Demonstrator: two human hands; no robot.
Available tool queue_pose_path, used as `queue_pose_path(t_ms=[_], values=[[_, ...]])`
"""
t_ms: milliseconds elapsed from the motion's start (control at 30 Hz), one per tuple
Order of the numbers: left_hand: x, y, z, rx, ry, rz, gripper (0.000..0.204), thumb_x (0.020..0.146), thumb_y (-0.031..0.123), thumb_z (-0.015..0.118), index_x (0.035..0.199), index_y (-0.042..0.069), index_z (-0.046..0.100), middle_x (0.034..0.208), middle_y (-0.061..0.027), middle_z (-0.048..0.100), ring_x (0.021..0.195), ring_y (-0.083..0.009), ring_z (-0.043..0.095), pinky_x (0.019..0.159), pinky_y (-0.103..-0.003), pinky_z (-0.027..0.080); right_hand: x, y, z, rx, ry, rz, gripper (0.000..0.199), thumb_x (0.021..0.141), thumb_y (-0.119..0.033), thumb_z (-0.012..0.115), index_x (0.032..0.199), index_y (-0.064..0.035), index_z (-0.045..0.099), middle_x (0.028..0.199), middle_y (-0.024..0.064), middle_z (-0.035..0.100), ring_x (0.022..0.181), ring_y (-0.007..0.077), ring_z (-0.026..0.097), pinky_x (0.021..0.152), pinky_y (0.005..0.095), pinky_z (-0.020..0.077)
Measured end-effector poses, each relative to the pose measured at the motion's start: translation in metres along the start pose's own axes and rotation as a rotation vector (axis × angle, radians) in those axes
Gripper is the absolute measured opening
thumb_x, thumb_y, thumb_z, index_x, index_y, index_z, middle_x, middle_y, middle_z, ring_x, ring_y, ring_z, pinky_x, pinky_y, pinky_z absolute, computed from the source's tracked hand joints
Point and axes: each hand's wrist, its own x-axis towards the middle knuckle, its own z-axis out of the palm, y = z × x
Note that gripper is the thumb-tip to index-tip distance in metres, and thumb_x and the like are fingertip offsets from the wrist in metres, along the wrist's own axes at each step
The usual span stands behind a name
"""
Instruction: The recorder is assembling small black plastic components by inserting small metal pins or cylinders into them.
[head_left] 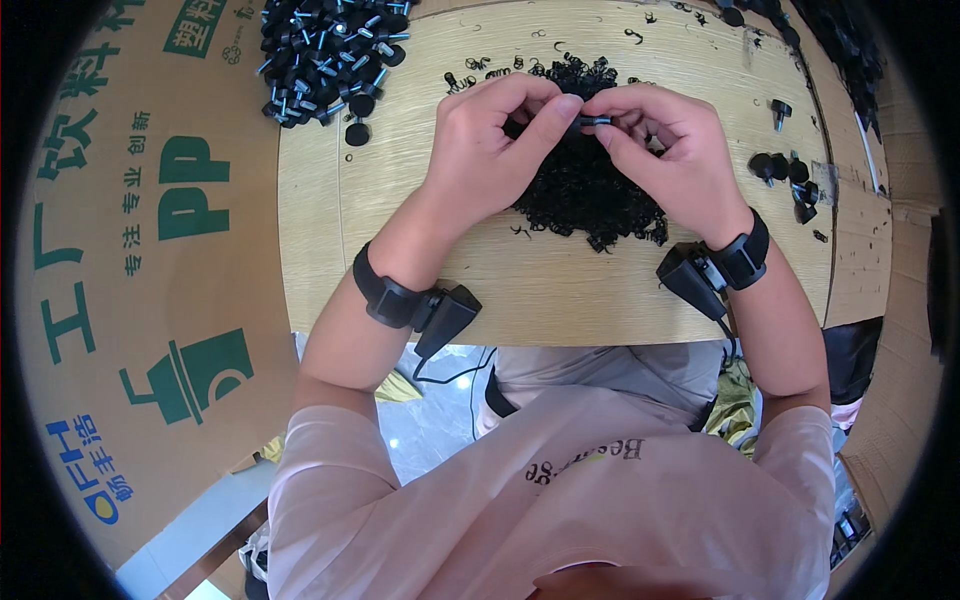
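Over a heap of small black curled plastic trimmings, my two hands meet with their fingertips almost together. My left hand is closed on a black-headed screw, whose head is mostly hidden by the fingers. Thumb and forefinger of my right hand pinch the screw's bluish metal shank from the other side. Whether a trimming or ring sits on the shank is too small to tell.
A pile of black-headed screws lies at the far left of the wooden table. Several more black-headed screws lie at the right. A printed cardboard sheet stands along the left side. Both wrists wear strapped black devices with cables.
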Motion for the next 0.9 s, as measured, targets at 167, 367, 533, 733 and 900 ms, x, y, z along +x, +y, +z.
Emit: queue_pose_path(t_ms=[167, 367, 533, 733, 900], values=[[0.0007, 0.0008, -0.0002, 0.027, 0.006, 0.017, 0.018, 0.092, 0.016, 0.066, 0.094, -0.002, 0.069, 0.075, -0.0055, 0.068, 0.071, -0.0085, 0.061, 0.066, -0.024, 0.049, -0.0001, 0.0028, 0.0020, -0.011, 0.029, -0.021, 0.017, 0.081, -0.001, 0.069, 0.098, -0.0033, 0.070, 0.067, -0.0045, 0.058, 0.055, 0.0005, 0.042, 0.050, 0.0185, 0.0373], [0.0004, 0.0015, -0.0008, 0.004, -0.009, 0.002, 0.017, 0.090, 0.016, 0.068, 0.093, -0.001, 0.069, 0.076, -0.0055, 0.068, 0.071, -0.0084, 0.062, 0.064, -0.023, 0.049, -0.0008, 0.0026, 0.0014, -0.018, 0.021, 0.007, 0.016, 0.080, -0.001, 0.069, 0.096, -0.0028, 0.070, 0.066, -0.0044, 0.057, 0.055, 0.0007, 0.042, 0.051, 0.0186, 0.0380], [0.0011, 0.0013, 0.0005, 0.034, -0.036, 0.048, 0.016, 0.085, 0.014, 0.073, 0.092, 0.001, 0.070, 0.077, -0.0061, 0.069, 0.070, -0.0105, 0.063, 0.065, -0.024, 0.051, -0.0020, 0.0000, 0.0002, -0.040, 0.040, 0.045, 0.014, 0.081, -0.001, 0.067, 0.095, -0.0021, 0.069, 0.067, -0.0044, 0.058, 0.057, 0.0000, 0.044, 0.052, 0.0181, 0.0389], [0.0015, 0.0026, -0.0006, 0.046, -0.062, 0.118, 0.016, 0.082, 0.013, 0.075, 0.092, 0.001, 0.070, 0.079, -0.0072, 0.070, 0.071, -0.0120, 0.065, 0.068, -0.025, 0.052, -0.0007, 0.0028, -0.0006, 0.081, 0.032, 0.155, 0.012, 0.084, -0.003, 0.065, 0.095, -0.0003, 0.068, 0.075, -0.0036, 0.061, 0.065, -0.0004, 0.050, 0.058, 0.0168, 0.0416], [0.0011, 0.0041, -0.0025, 0.012, -0.007, 0.014, 0.016, 0.087, 0.010, 0.071, 0.095, -0.003, 0.069, 0.081, -0.0077, 0.070, 0.073, -0.0107, 0.064, 0.070, -0.024, 0.051, 0.0014, -0.0020, -0.0026, 0.303, -0.032, 0.222, 0.017, 0.087, -0.001, 0.062, 0.103, 0.0012, 0.066, 0.086, -0.0011, 0.066, 0.074, 0.0008, 0.056, 0.064, 0.0160, 0.0455]])
